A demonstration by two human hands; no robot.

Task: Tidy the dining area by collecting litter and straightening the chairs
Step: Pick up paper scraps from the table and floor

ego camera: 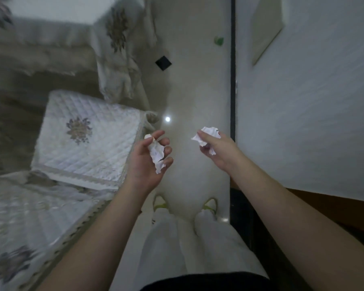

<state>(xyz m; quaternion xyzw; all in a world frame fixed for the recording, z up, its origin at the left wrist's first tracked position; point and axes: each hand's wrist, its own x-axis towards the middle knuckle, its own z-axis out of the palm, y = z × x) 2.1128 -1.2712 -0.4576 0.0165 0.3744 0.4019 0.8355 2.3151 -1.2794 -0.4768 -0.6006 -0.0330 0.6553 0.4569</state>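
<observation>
Head view: left hand (147, 158) and right hand (215, 149) each grip crumpled paper (158, 153)

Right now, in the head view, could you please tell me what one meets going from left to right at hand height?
Quilted cushion → left hand holding a crumpled paper → bare pale floor → right hand holding another crumpled paper → dark strip → grey-white surface.

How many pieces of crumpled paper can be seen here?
2. One paper is in the left hand, the other paper in the right hand. More may lie out of view.
</observation>
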